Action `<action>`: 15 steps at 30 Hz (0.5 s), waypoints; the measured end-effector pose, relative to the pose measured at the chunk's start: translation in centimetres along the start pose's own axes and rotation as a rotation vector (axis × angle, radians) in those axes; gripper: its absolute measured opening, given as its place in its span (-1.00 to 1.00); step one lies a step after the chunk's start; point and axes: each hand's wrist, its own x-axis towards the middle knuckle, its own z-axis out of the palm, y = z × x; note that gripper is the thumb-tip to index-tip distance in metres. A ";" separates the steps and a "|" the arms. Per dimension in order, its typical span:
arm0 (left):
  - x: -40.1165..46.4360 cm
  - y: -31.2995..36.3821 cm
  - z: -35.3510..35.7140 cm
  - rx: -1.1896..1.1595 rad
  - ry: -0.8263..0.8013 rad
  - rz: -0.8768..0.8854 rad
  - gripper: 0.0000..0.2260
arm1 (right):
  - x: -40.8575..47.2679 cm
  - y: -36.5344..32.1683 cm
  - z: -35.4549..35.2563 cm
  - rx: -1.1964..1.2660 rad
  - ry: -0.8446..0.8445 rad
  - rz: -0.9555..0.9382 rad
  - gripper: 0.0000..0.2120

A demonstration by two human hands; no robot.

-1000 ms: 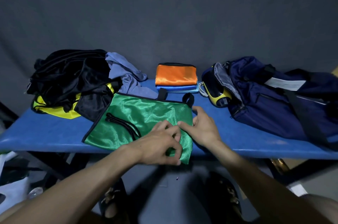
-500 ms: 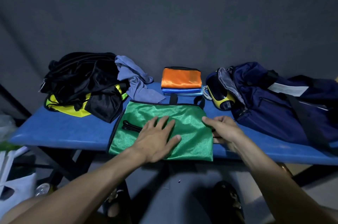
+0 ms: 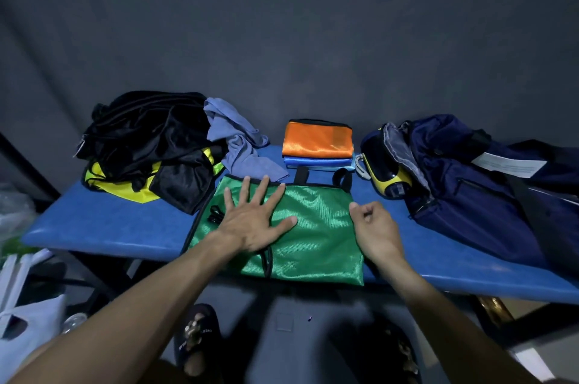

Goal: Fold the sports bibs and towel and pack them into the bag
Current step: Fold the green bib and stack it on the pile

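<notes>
A green sports bib point(image 3: 316, 227) with black trim lies flat at the front edge of the blue table point(image 3: 109, 227). My left hand point(image 3: 253, 217) presses on its left half, fingers straight and spread. My right hand point(image 3: 374, 227) is at the bib's right edge with its fingers curled and the thumb on the cloth. A folded orange bib point(image 3: 318, 139) sits on folded blue ones point(image 3: 316, 161) behind it. A grey-blue towel point(image 3: 235, 139) lies crumpled beside a heap of black and yellow bibs point(image 3: 147, 145). The navy bag point(image 3: 470, 189) lies on the right, its mouth open toward the middle.
A yellow and black object point(image 3: 388, 178) pokes out of the bag's mouth. A white paper point(image 3: 507, 164) lies on top of the bag. A white plastic bag point(image 3: 25, 324) sits on the floor at lower left. My sandalled feet show under the table's edge.
The bib's lifted corner now lies flat. My left hand opened and slid up over the cloth. My right hand moved to the bib's right edge and curled there.
</notes>
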 end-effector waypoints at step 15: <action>0.1 -7.0 -5.0 -0.154 0.140 -0.574 -0.47 | -0.1 -0.1 -0.1 0.003 -0.130 0.033 -0.53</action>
